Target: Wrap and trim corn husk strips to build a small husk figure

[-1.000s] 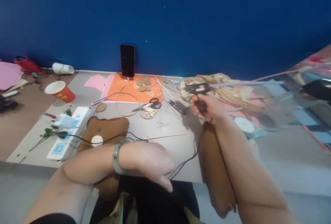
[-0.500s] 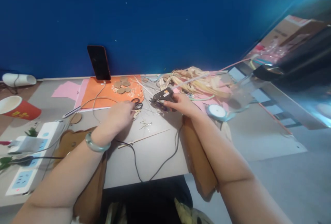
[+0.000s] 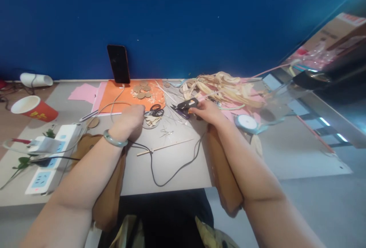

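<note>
My right hand point(image 3: 208, 111) is closed round the handle of a black glue gun point(image 3: 187, 104), held low over the table beside a heap of dried husk strips point(image 3: 223, 86). The gun's black cord point(image 3: 168, 171) loops back across the grey table point(image 3: 171, 164). My left hand point(image 3: 130, 120), with a green bangle on the wrist, lies knuckles up with curled fingers next to black scissors point(image 3: 156, 110) and a small dish of husk scraps point(image 3: 151, 121). What its fingers hold, if anything, is hidden. A thin wooden stick point(image 3: 164, 147) lies between my arms.
A phone point(image 3: 118, 64) leans on the blue wall above an orange sheet point(image 3: 126, 95) with brown discs. A red paper cup point(image 3: 32, 108), a white power strip point(image 3: 48, 160) and brown cushions point(image 3: 223, 171) lie at the sides. A ribbon spool point(image 3: 246, 123) sits to the right.
My left hand rose from the table's near edge to the scissors and dish. My right hand lowered the glue gun toward the table; the view swung right.
</note>
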The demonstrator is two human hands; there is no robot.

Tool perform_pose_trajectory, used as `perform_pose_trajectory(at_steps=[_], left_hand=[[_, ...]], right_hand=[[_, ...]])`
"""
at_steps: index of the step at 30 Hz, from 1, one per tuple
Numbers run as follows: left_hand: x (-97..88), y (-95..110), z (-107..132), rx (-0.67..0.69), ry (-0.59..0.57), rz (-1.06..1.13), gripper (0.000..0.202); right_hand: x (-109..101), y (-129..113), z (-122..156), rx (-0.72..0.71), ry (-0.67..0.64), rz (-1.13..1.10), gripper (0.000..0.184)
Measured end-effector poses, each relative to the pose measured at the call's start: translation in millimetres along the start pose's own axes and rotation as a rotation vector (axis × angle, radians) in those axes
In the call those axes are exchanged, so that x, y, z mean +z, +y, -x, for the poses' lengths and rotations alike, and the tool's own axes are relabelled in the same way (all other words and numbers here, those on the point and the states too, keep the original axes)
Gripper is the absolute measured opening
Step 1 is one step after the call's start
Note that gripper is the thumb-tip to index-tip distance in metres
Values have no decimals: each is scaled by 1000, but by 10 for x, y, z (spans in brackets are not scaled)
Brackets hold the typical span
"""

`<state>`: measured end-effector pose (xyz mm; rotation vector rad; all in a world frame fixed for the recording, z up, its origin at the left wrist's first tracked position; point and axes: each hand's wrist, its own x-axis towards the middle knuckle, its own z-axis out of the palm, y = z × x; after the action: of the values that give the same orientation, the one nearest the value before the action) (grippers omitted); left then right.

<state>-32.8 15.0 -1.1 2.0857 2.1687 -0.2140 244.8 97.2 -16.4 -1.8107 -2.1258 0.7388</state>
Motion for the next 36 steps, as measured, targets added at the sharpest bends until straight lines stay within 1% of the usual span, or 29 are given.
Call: perform_pose_trajectory(at_steps=[2, 4, 6, 9, 13, 16, 18, 20, 22, 24, 25, 27, 29, 30, 32, 33, 34, 36], left_hand=[[13, -23, 0, 9, 18, 7, 27], [0, -22, 11, 13, 48, 41, 29], [-27, 10, 25, 34, 71, 109, 28], [-38, 88, 31, 77, 45, 172, 22], [36, 161, 13, 95, 13, 130, 20], [59, 163, 21, 88, 42, 114, 21], [26, 146, 42, 91, 54, 135, 22], [-31, 124, 63, 93, 53, 182, 18], [-82, 101, 74, 88, 82, 282, 13], [-103, 88, 70, 78, 98, 494, 10], [-102, 86, 65, 76, 81, 640, 12], [-82, 97, 52, 87, 3, 945, 18], [-59, 126, 45, 120, -99, 1178, 22], [-52, 146, 45, 135, -147, 1258, 24], [-46, 192, 53, 154, -235, 1362, 26], [-48, 215, 60, 158, -266, 1394, 26], [-50, 237, 67, 160, -283, 1411, 26], [-55, 274, 83, 165, -284, 1420, 26]], right_hand=[[36, 7, -19, -9, 85, 157, 34], [62, 12, -30, -27, 131, 242, 33], [75, 15, -33, -43, 150, 270, 33], [76, 16, -28, -47, 166, 261, 34], [72, 19, -19, -45, 178, 255, 34], [78, 16, -1, -45, 175, 312, 34], [83, 3, 29, -50, 190, 372, 35], [88, -21, 76, -70, 233, 429, 34], [95, -60, 134, -135, 317, 464, 32], [111, -113, 196, -285, 410, 443, 27], [124, -144, 228, -374, 432, 392, 24], [165, -212, 288, -535, 400, 208, 22], [217, -281, 341, -644, 266, -53, 24], [242, -313, 364, -680, 175, -179, 31], [282, -365, 401, -690, 30, -356, 47], [294, -386, 415, -673, -21, -412, 50], [300, -402, 425, -647, -59, -454, 48], [298, -425, 437, -588, -97, -515, 37]])
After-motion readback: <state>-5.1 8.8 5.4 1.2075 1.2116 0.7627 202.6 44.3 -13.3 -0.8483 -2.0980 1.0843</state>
